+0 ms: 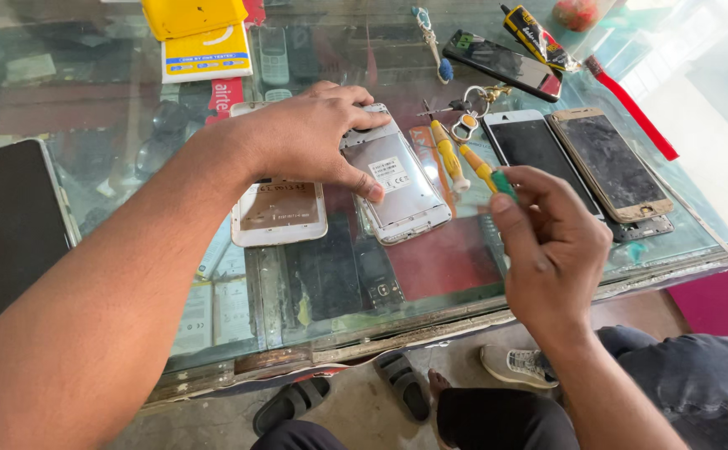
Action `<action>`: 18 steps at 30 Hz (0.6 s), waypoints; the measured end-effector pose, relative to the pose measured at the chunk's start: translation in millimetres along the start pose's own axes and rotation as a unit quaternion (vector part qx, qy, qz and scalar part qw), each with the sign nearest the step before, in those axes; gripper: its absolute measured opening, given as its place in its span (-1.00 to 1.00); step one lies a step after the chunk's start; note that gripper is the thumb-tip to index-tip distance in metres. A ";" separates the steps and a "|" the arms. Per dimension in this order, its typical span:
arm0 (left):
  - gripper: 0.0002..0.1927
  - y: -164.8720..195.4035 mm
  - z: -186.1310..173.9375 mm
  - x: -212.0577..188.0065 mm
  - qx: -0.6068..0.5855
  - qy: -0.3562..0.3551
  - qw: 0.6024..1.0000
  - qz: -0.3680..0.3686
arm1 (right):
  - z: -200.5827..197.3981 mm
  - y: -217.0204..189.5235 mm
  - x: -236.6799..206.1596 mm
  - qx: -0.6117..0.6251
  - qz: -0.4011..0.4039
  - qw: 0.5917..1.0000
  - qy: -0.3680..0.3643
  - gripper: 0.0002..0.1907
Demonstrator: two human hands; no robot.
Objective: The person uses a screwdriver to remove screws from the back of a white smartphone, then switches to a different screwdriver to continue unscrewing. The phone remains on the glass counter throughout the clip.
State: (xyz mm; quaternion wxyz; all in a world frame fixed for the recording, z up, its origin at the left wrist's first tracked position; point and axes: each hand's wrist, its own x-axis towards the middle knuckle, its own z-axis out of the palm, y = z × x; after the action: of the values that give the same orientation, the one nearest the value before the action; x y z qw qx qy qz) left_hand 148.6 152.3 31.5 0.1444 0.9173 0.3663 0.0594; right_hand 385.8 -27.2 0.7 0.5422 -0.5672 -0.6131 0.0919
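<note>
Now left hand (314,137) pressing opened phone (397,187); right hand (551,250) beside.

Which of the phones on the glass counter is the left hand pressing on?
The left hand presses the silver opened phone lying back-up at the centre. The white phone beside it and the two screen-up phones to the right lie untouched.
</note>
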 end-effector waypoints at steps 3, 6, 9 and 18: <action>0.12 0.6 0.7 -1.4 0.000 0.005 1.000 0.005 | 0.1 -0.2 -0.4 0.082 0.031 0.995 0.039 -0.77; 0.11 1.3 -0.1 -3.2 -0.005 0.006 1.000 -0.001 | 1.6 0.8 -3.9 0.030 0.000 0.999 0.042 -0.78; 0.10 1.8 -0.8 -5.4 0.000 0.010 1.000 0.015 | 1.9 2.6 -8.4 0.024 -0.017 0.999 0.035 -0.78; 0.10 3.9 -0.5 -6.5 0.002 0.010 1.000 0.007 | 1.3 -19.3 17.3 -0.069 0.052 0.989 -0.118 -0.75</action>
State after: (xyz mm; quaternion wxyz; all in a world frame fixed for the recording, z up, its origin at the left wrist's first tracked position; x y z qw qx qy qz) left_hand 146.3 145.3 33.2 0.1387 0.9195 0.3612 0.0693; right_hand 377.3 -19.3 23.9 0.4201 -0.6196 -0.6473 0.1437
